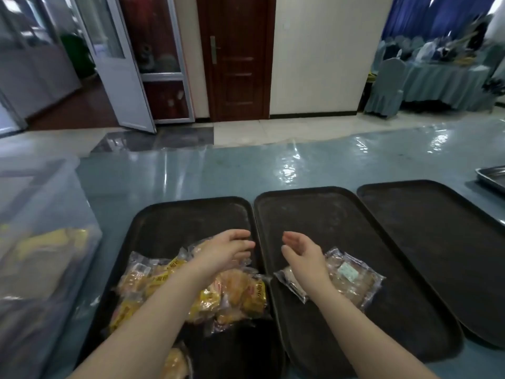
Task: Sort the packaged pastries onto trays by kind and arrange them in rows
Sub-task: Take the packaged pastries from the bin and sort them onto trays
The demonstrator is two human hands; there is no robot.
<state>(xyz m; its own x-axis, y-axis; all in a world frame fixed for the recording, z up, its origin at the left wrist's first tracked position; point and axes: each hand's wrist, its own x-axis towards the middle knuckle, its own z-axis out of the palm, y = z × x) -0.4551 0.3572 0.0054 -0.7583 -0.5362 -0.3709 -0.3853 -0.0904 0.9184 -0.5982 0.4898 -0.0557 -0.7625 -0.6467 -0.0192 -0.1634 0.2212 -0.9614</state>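
Note:
Three dark trays lie side by side on the table. The left tray [164, 214] carries a loose heap of yellow-wrapped pastries [232, 294]. My left hand [226, 248] hovers over the heap's far end, above a clear-wrapped pastry [198, 246], fingers relaxed and holding nothing. The middle tray [328, 214] holds two clear-wrapped pale pastries [349, 277] near its front. My right hand [300, 248] is open above their left edge, palm turned inward, empty. The right tray [437, 228] carries nothing.
A clear plastic bin [41, 242] with more yellow packages stands at the left. The corner of a metal tray [492, 176] shows at the far right. The table has a glossy blue-green cover [191, 173]. Doors, a covered chair and a table lie beyond.

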